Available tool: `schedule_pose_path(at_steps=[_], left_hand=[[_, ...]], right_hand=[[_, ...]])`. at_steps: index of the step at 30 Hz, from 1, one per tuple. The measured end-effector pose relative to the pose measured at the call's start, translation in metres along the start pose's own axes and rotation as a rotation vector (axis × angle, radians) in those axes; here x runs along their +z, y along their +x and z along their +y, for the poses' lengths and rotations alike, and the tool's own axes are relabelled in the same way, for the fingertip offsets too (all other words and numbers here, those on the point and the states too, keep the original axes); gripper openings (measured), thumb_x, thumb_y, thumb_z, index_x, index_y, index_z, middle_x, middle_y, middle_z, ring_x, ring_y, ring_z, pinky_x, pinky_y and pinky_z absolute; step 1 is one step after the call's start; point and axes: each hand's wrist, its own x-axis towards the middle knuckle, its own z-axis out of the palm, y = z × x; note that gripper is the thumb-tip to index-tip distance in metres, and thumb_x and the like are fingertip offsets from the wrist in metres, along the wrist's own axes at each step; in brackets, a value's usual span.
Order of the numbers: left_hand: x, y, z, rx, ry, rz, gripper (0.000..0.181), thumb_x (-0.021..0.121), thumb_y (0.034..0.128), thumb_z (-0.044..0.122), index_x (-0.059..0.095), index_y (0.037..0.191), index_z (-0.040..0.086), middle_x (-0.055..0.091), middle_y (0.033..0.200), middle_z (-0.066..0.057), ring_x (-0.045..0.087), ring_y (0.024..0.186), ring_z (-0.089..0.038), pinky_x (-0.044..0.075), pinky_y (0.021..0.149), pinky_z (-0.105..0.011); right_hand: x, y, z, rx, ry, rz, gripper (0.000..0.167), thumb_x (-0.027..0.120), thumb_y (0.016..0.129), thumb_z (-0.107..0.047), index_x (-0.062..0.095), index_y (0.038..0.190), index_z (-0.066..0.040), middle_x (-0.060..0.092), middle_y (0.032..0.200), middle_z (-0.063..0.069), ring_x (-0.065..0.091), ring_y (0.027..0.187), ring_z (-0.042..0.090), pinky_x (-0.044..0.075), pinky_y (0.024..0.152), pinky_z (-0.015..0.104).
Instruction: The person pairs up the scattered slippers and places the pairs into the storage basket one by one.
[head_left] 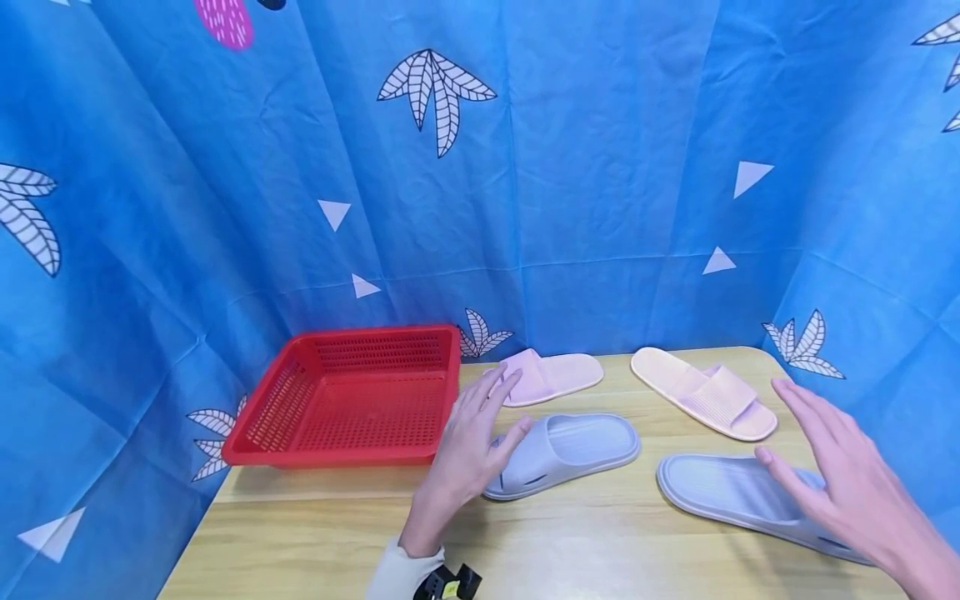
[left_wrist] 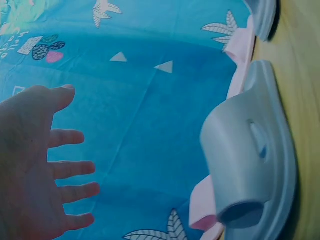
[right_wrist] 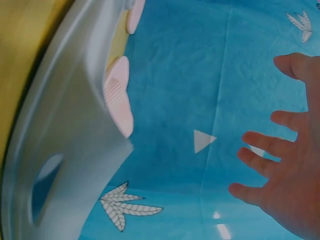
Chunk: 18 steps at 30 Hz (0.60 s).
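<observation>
My left hand (head_left: 467, 442) hovers with spread fingers over the toe end of a grey-blue slipper (head_left: 588, 442), holding nothing; the left wrist view shows that hand (left_wrist: 45, 165) apart from the slipper (left_wrist: 245, 150). A second grey-blue slipper (head_left: 720, 483) lies at the right, partly hidden by my right hand (head_left: 847, 475), whose fingers are extended. In the right wrist view the hand (right_wrist: 290, 155) is empty, away from the slipper (right_wrist: 65, 125). Behind them lie a pink slipper with a lilac tint (head_left: 570, 372) and a paler pink one (head_left: 723, 396).
A red plastic basket (head_left: 375, 396) stands at the back left of the wooden table (head_left: 300, 542), with nothing inside. Blue curtain (head_left: 585, 183) with leaf and triangle prints surrounds the table's back and sides. A black device is strapped at my left wrist.
</observation>
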Motion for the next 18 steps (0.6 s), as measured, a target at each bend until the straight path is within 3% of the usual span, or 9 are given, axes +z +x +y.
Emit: schedule_pose_path(at_steps=[11,18], left_hand=[[0.021,-0.005,0.002,0.027,0.015,-0.086,0.066,0.047,0.1023,0.060,0.035,0.161,0.030,0.033,0.165,-0.002,0.032,0.150,-0.025,0.027,0.118,-0.058],[0.035,-0.007,0.002,0.037,0.030,-0.101,0.068,0.048,0.1015,0.061,0.031,0.161,0.034,0.035,0.164,-0.003,0.034,0.149,-0.028,0.028,0.116,-0.061]], right_hand=[[0.003,-0.018,0.013,-0.016,-0.039,-0.008,0.088,0.082,0.085,-0.019,0.037,0.160,-0.015,0.041,0.157,0.019,0.040,0.133,0.053,0.013,0.122,0.058],[0.002,-0.027,0.019,0.002,-0.029,-0.020,0.092,0.084,0.082,-0.020,0.037,0.160,-0.016,0.043,0.156,0.021,0.040,0.132,0.054,0.014,0.120,0.063]])
